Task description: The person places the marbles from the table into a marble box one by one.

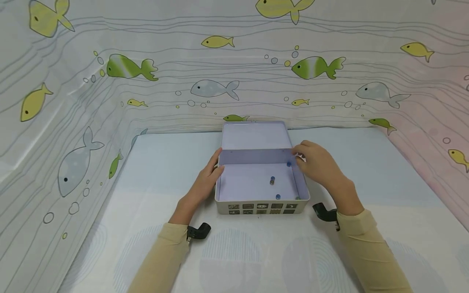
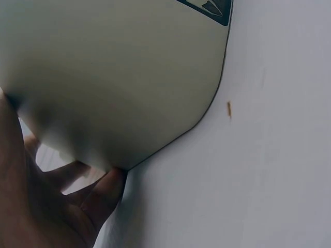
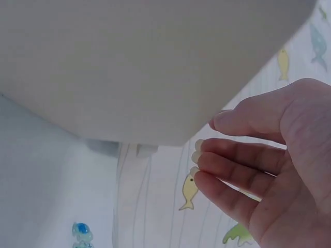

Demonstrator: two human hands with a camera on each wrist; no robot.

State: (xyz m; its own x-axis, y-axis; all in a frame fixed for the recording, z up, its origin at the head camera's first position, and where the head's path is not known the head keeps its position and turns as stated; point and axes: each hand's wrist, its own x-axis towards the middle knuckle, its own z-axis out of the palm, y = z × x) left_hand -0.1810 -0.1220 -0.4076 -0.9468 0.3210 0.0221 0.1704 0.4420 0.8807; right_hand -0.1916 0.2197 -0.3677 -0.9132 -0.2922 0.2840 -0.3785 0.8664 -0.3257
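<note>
A tin-like box [image 1: 262, 207] stands with its hinged lid [image 1: 254, 136] raised at the back and its pale lavender inside showing. Small round beads lie inside: blue ones [image 1: 278, 197], a brownish one [image 1: 272, 182] and a pale one in the front right corner. My left hand [image 1: 205, 179] grips the left wall, thumb at the rim, fingers along the outside. At the right back corner my right hand [image 1: 318, 165] holds the rim with thumb and index finger. In the right wrist view its other fingers [image 3: 227, 194] sit apart from the wall.
White table cloth [image 1: 234, 252] with pale patterns lies under the box. A fish-printed sheet [image 1: 168, 114] rises behind and at both sides. Clear blue glass-like bits [image 3: 81, 232] show at the lower left of the right wrist view. A tiny brown speck [image 2: 229, 109] lies near the box.
</note>
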